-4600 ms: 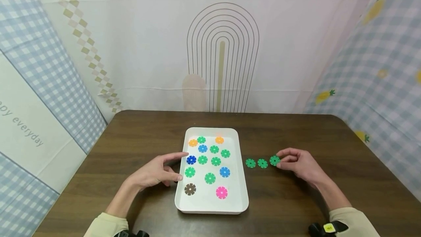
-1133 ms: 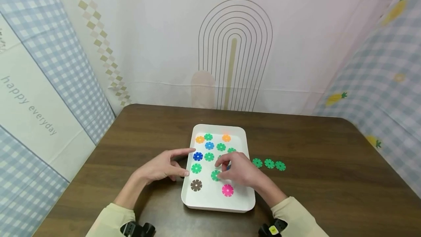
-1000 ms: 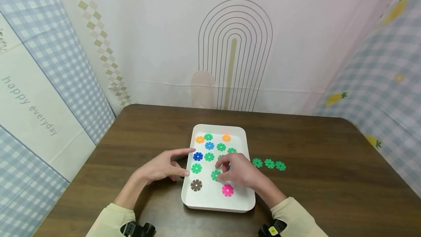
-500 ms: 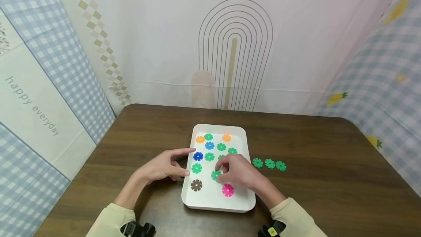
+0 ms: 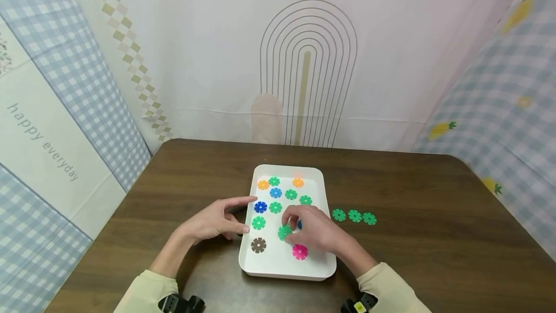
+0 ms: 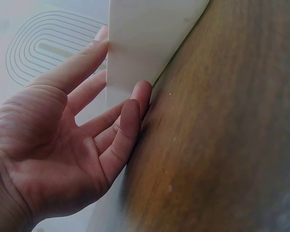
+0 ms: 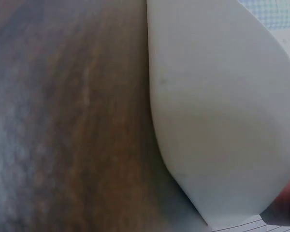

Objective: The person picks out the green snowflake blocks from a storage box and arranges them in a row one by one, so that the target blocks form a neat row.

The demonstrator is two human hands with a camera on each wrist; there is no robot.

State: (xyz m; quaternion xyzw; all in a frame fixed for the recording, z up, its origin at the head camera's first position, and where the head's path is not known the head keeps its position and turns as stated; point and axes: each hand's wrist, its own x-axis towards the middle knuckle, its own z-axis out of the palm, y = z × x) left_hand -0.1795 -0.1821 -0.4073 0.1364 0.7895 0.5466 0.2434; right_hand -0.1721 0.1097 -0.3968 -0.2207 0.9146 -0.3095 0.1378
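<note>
A white tray [image 5: 280, 267] stands on the table and holds notched, flower-shaped plastic discs. My left hand [image 5: 213, 220] holds its left side, thumb and index finger on the rim; in the left wrist view the other fingers lie against the outer wall [image 6: 135, 53]. Reaching over the right rim, my right hand [image 5: 314, 228] pinches a green disc [image 5: 284, 232] between thumb and forefinger, low over the tray floor. A blue disc [image 5: 299, 225] is mostly hidden by that hand. The right wrist view shows chiefly the tray's outer wall [image 7: 217, 106].
Three green discs [image 5: 354, 216] lie in a row on the wooden table [image 5: 425, 235], right of the tray. Inside the tray are several more green discs, orange ones [image 5: 298, 182], a dark blue [image 5: 260, 207], a brown [image 5: 258, 245] and a pink disc [image 5: 299, 252].
My right hand let go of the third green disc at the row's right end and moved left over the tray. Its thumb and forefinger came together on another green disc. My left hand stayed put.
</note>
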